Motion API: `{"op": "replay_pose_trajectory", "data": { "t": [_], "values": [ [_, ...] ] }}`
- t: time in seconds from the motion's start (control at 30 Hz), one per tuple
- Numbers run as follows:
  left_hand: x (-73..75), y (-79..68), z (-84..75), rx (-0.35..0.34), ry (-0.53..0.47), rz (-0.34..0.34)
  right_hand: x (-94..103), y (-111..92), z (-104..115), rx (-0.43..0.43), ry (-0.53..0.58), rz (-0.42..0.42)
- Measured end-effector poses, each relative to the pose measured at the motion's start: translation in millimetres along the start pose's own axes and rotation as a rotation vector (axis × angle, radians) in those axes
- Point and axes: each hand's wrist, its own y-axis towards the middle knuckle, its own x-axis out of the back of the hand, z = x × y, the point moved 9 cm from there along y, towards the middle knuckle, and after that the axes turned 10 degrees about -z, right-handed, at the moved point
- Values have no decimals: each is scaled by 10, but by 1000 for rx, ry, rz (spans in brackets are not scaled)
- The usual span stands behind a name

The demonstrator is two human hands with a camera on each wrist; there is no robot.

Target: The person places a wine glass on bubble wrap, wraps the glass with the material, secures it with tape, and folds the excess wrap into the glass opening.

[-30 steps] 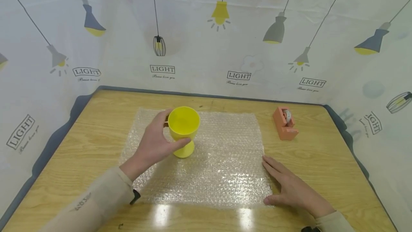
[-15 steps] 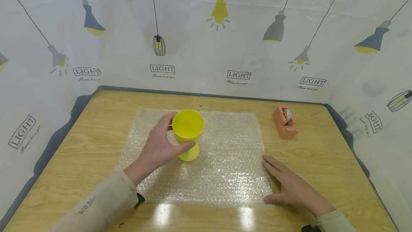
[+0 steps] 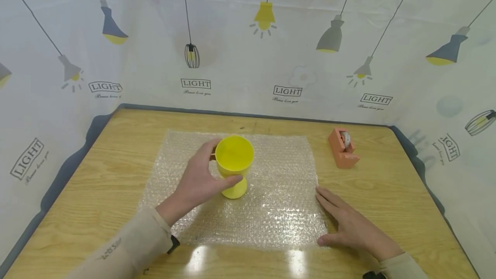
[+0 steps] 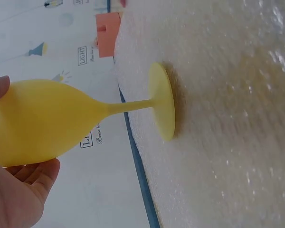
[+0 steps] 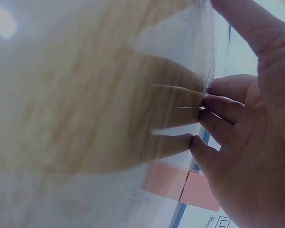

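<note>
Yellow goblet (image 3: 234, 158) inside bubble wrap (image 3: 279, 184) edges; right hand (image 3: 352, 229) well apart.

My sleeves are a pale beige, and they reach down to both wrists. The left sleeve (image 3: 131, 243) shows most: smooth-looking cloth with a plain cuff (image 3: 159, 227) and a row of dark lettering (image 3: 111, 249) along the forearm, too blurred to read. A small black tab (image 3: 173, 243) juts out at the edge of that cuff. Of the right sleeve (image 3: 403, 266) only the end shows, the same beige, with a rounded black piece (image 3: 373, 275) close beside it. My left hand (image 3: 199, 180) and right hand (image 3: 354, 229) are both bare, and creases line the right palm (image 5: 256, 166)
</note>
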Motion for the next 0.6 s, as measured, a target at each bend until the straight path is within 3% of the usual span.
{"op": "replay_pose_trajectory", "data": {
  "t": [0.37, 0.6],
  "values": [
    [-125, -74, -35, 32, -23, 18, -17, -3, -8, -1, 6, -8],
    [-208, -93, -85, 15, -51, 26, -17, 3, -17, -4, 1, 2]
  ]
}}
